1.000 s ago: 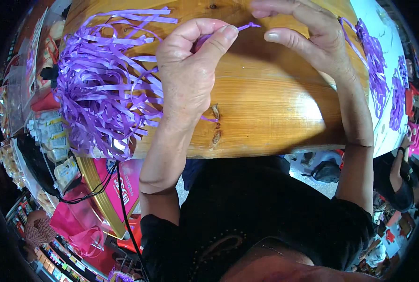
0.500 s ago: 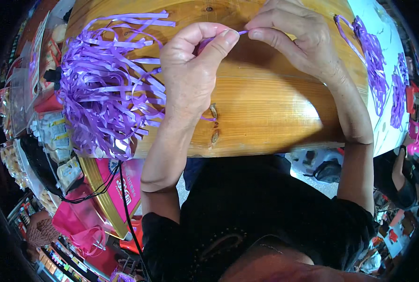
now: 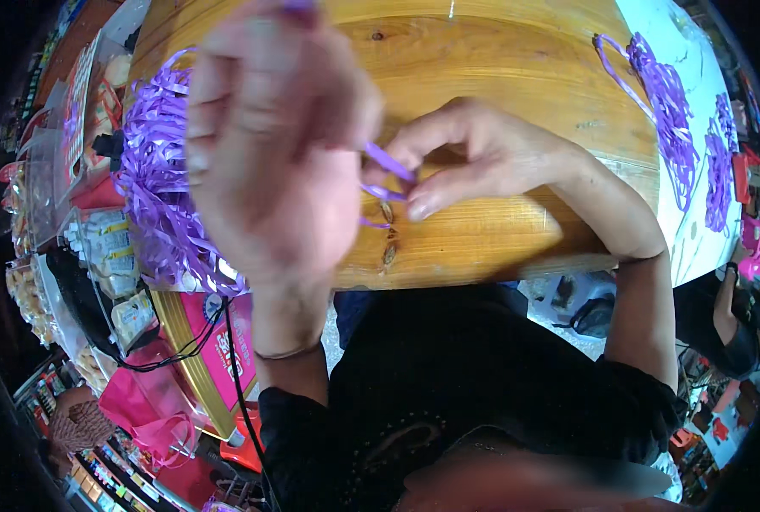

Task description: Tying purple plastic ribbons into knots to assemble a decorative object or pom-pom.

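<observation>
My left hand (image 3: 282, 162) is raised over the left half of the wooden table, smeared by motion, its fingers curled. A bit of purple shows at its top edge, and a purple ribbon (image 3: 388, 162) runs from behind its right side to my right hand (image 3: 487, 158). Thumb and fingers of the right hand pinch that ribbon, low over the table's middle. A large heap of purple ribbons (image 3: 162, 188) lies at the left end of the table, partly hidden behind my left hand.
The wooden table (image 3: 499, 55) has its near edge close to my body. On a white marbled surface (image 3: 683, 51) at the right lie two purple ribbon bundles (image 3: 670, 111). Packaged goods (image 3: 111, 256) and a pink bag (image 3: 141, 405) stand left; a black cable (image 3: 237, 384) hangs there.
Both hands have come away from the table's far side. The left has swung left and up toward the camera; the right has moved nearer and left, with ribbon pinched in it.
</observation>
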Action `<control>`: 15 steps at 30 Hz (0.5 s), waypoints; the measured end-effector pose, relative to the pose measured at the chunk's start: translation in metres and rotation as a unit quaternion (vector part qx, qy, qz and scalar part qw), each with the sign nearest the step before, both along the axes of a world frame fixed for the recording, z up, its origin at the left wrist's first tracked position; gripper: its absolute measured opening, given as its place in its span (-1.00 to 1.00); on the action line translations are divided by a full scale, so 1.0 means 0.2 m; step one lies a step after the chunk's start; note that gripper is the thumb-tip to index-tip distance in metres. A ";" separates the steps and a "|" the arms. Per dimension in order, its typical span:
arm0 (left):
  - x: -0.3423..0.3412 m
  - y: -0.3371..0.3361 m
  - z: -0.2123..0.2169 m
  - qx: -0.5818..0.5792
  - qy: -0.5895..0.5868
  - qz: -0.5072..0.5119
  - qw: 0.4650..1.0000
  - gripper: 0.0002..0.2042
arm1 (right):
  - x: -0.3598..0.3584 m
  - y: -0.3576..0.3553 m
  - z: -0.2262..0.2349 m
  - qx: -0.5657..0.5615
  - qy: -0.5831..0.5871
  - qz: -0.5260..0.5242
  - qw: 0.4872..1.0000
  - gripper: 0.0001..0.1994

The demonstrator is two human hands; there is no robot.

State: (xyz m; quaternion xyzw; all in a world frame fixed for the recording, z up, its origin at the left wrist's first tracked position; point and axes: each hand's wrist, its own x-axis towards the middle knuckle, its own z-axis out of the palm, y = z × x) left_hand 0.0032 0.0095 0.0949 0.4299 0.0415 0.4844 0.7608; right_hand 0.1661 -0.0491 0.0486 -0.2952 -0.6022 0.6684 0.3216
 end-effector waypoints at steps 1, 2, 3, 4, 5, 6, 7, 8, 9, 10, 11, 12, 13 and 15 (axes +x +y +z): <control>-0.05 0.03 0.03 -0.018 0.008 0.004 1.000 -0.85 | 0.04 -0.02 0.01 0.010 -0.006 -0.053 0.999 -0.71; -0.10 0.06 0.05 -0.037 0.015 0.008 0.999 -0.84 | 0.08 -0.04 0.02 0.019 -0.012 -0.107 0.994 -0.73; -0.14 0.08 0.07 -0.044 0.020 0.064 0.997 -0.84 | 0.14 -0.05 0.07 -0.025 -0.028 -0.145 0.989 -0.77; -0.17 0.12 0.06 -0.045 0.019 0.062 0.997 -0.84 | 0.20 -0.09 0.06 -0.025 -0.030 -0.147 0.988 -0.77; -0.20 0.16 0.04 -0.066 -0.008 0.063 0.996 -0.87 | 0.27 -0.11 0.05 -0.018 -0.004 -0.208 0.978 -0.78; -0.25 0.19 0.03 -0.087 -0.035 0.065 0.994 -0.89 | 0.32 -0.14 0.05 -0.010 0.022 -0.267 0.963 -0.78; -0.28 0.22 0.00 -0.076 -0.039 0.047 0.995 -0.89 | 0.38 -0.17 0.04 -0.011 0.021 -0.269 0.963 -0.78; -0.30 0.24 -0.03 -0.077 -0.039 0.045 0.995 -0.89 | 0.44 -0.19 0.01 0.009 0.033 -0.300 0.953 -0.78; -0.32 0.25 -0.05 -0.081 -0.033 0.062 0.994 -0.90 | 0.49 -0.21 -0.01 0.029 0.047 -0.329 0.943 -0.77; -0.34 0.27 -0.08 -0.084 -0.027 0.079 0.993 -0.91 | 0.53 -0.22 -0.02 0.028 0.047 -0.330 0.942 -0.77; -0.37 0.28 -0.11 -0.085 -0.026 0.078 0.993 -0.91 | 0.56 -0.24 -0.03 0.029 -0.010 -0.370 0.929 -0.76; -0.38 0.30 -0.14 -0.072 0.000 0.112 0.991 -0.91 | 0.58 -0.26 -0.03 0.029 -0.067 -0.411 0.908 -0.75; -0.40 0.31 -0.16 -0.058 0.026 0.150 0.987 -0.90 | 0.58 -0.27 -0.04 0.075 -0.128 -0.422 0.894 -0.76; -0.44 0.34 -0.18 0.042 0.158 0.329 0.930 -0.90 | 0.63 -0.28 -0.07 0.070 -0.126 -0.432 0.890 -0.77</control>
